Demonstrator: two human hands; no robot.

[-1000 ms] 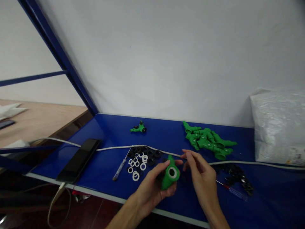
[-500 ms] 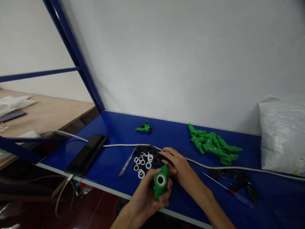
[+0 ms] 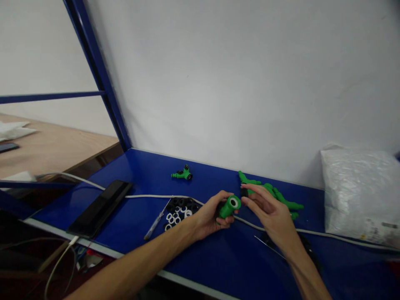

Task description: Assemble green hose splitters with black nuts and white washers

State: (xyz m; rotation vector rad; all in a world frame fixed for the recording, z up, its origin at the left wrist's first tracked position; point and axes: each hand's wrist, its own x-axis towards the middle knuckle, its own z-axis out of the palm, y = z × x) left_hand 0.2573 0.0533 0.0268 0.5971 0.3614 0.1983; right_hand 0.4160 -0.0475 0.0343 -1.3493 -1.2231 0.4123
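Note:
My left hand (image 3: 215, 212) is closed around a green plastic hose connector (image 3: 225, 211). A white ring with a dark middle (image 3: 233, 202) sits inside its round mouth, which faces up toward me. Just to the right, my right hand (image 3: 268, 208) pinches a small black ring (image 3: 244, 191) between thumb and fingers, apart from the connector. Beyond that hand lies a pile of green connectors (image 3: 290, 204), partly covered by it. White washers (image 3: 177, 216) and black rings (image 3: 189, 203) lie left of my left hand, some hidden behind the forearm.
A green connector with black parts (image 3: 182, 173) lies at the back. Near the washers is a screwdriver (image 3: 153, 227); another screwdriver (image 3: 269, 246) lies under my right arm. A black phone-like device (image 3: 100, 208), a white cable (image 3: 153, 196) and a plastic-wrapped package (image 3: 359, 191) occupy the blue table (image 3: 200, 266).
Both hands have moved up and right, away from the washers. My right hand now pinches a black ring, and the green connector in my left hand has been turned. The view has shifted slightly.

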